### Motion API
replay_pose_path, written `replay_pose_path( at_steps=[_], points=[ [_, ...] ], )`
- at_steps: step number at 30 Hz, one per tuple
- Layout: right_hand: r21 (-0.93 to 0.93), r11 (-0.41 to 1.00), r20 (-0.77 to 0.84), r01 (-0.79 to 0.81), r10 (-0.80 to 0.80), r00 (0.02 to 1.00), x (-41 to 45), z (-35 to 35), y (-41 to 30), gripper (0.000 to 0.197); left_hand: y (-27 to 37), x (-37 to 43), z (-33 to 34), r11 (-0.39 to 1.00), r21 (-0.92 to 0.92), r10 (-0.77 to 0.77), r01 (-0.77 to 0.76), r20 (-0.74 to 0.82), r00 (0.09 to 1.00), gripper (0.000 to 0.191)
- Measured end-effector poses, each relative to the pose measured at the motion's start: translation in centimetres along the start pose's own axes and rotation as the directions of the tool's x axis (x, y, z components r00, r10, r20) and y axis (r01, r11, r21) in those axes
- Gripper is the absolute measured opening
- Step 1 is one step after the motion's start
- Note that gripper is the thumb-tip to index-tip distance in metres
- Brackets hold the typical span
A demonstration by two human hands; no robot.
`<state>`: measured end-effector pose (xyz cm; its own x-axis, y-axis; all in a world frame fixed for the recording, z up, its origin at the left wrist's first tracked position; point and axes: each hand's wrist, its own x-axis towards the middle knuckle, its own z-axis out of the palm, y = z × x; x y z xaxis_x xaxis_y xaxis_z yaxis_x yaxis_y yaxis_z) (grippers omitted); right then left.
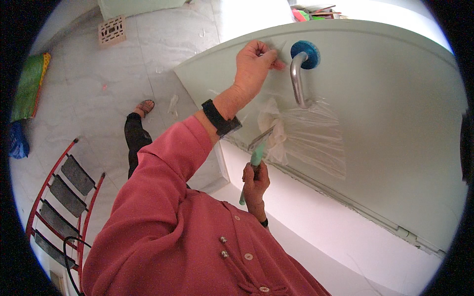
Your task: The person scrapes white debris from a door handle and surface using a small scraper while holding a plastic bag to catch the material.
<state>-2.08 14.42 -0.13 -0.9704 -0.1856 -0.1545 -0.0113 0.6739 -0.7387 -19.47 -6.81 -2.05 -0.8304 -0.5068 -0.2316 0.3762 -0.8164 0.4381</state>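
Note:
My left hand (255, 61), with a black band at its wrist, is raised against a pale green panel (385, 118). Its thumb and fingers pinch a thin, clear bit of plastic film (283, 45), hard to make out. Just right of it, a bent metal handle (296, 76) stands out from a blue round flange (310, 51). Crumpled clear plastic sheet (314, 140) hangs on the panel below the handle's lower end, which it partly hides. Lower down, my right hand (256, 181) grips a scraper (258, 153) by its green handle, the flat metal blade pointing up by the crumpled sheet.
A red-framed step ladder (68, 196) with grey treads stands at left. On the tiled floor (111, 74) lie plastic scraps (173, 104), a slotted drain cover (112, 30), a green sack (30, 87) and a blue bag (17, 140). A hinge (406, 234) sits along the panel's lower edge.

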Motion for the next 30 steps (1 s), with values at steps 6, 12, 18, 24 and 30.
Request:
replay_pose_path(
  at_steps=[6,12,18,24,30],
  points=[
    [0.027,0.998,0.003,0.050,-0.050,0.999,0.3,0.1,-0.2,0.022,1.0,1.1,0.6,0.895,0.423,0.107,-0.140,0.100,0.989,0.013],
    [0.066,0.998,-0.037,-0.007,0.010,0.999,0.4,-0.2,-1.3,0.028,0.7,1.4,-0.6,0.889,0.450,0.091,-0.088,0.014,0.996,0.020],
    [0.065,0.998,-0.064,0.014,-0.010,0.998,0.1,-0.7,-0.4,0.026,0.3,-0.6,-2.3,0.990,0.138,-0.033,0.033,-0.006,0.999,0.020],
    [-0.002,0.999,-0.176,0.055,-0.054,0.983,-0.4,-1.3,0.0,0.028,1.0,-0.1,-4.3,0.979,0.202,0.065,-0.028,-0.180,0.981,0.030],
    [0.000,0.994,-0.259,0.113,-0.109,0.960,-0.6,-1.9,-0.3,0.028,3.3,0.3,-0.6,0.805,0.579,-0.219,0.132,0.084,0.972,0.038]
  ],
)
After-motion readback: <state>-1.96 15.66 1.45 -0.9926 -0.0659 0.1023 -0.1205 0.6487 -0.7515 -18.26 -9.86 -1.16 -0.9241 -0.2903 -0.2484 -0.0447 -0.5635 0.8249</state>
